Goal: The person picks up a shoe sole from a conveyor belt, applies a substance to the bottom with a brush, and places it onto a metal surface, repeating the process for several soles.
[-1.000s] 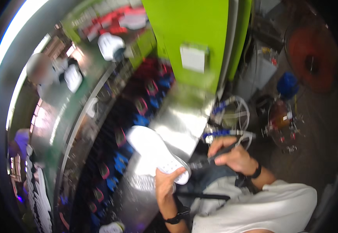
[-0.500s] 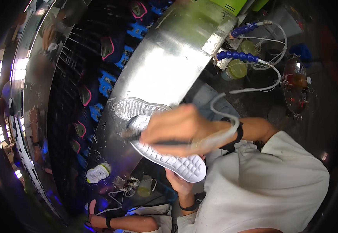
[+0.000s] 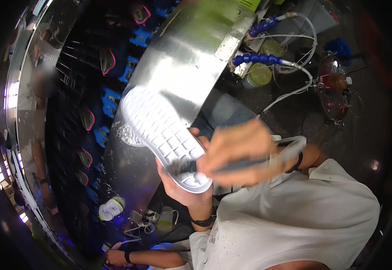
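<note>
A white shoe sole (image 3: 153, 119) with a grid-patterned face is held up at a slant over the table's near edge. My left hand (image 3: 174, 192) supports its near end from below, fingers curled round the edges. In my right hand (image 3: 241, 153), blurred by motion, is a brush (image 3: 183, 167) with dark bristles and a dark handle; a clear tube (image 3: 295, 146) runs along it. The bristles are at the near end of the sole's patterned face. A second sole (image 3: 129, 135) lies on the table, mostly hidden behind the held one.
The shiny metal table (image 3: 187, 58) stretches away, beside a rack with blue holders (image 3: 111, 101) and pink-edged dark parts. Blue jointed hoses (image 3: 257, 58) stand right, by a yellow-green lidded jar (image 3: 259, 75). A white-and-green container (image 3: 111, 208) is at left; another person's hand (image 3: 115, 257) shows below.
The brush has moved from the sole's far end to its near end. The held sole has risen leftward and covers more of the second sole. The whole view has shifted slightly.
</note>
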`<action>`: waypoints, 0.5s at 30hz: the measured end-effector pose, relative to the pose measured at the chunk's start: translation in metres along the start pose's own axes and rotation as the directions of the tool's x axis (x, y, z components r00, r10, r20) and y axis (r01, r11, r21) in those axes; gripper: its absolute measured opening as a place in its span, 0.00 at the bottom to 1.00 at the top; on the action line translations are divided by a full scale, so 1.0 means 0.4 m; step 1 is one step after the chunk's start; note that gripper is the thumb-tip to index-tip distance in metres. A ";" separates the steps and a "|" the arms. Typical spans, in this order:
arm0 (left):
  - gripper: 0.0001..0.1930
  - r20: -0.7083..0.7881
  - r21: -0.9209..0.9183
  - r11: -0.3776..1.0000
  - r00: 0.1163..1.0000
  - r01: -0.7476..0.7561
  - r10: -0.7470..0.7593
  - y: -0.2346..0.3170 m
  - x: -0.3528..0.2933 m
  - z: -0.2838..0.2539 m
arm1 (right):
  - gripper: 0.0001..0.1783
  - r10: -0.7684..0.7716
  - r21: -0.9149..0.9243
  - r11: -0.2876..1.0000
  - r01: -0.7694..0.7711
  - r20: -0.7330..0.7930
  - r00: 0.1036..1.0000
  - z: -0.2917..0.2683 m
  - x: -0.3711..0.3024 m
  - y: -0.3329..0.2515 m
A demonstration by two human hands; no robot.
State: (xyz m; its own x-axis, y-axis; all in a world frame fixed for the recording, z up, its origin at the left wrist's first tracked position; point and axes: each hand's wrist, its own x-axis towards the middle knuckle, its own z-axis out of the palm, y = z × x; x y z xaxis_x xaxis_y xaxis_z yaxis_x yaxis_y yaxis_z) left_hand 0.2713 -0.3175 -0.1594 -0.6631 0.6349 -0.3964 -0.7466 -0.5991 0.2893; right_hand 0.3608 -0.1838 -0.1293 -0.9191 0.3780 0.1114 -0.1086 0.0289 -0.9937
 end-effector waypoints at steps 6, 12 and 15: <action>0.25 -0.034 0.439 0.848 0.948 0.298 -0.316 0.134 0.043 0.025 | 0.12 -0.074 0.229 0.972 0.047 0.111 0.991 -0.023 0.044 -0.046; 0.31 -0.076 0.385 0.923 0.997 0.023 0.007 0.304 0.029 0.202 | 0.14 -0.392 0.537 0.840 0.083 0.493 0.777 -0.003 0.031 -0.020; 0.32 0.166 0.677 0.732 0.985 -0.076 -0.052 0.299 -0.031 0.047 | 0.16 -0.356 0.502 0.847 0.174 0.292 0.888 -0.055 0.066 0.007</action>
State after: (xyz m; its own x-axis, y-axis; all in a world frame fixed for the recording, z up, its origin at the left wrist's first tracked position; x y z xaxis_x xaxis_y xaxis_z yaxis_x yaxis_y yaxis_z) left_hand 0.1894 -0.3879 -0.1034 -0.6235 0.7371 -0.2608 -0.5330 -0.1567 0.8315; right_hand 0.3447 -0.1536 -0.1295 -0.8880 0.0547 0.4567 -0.4422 -0.3746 -0.8149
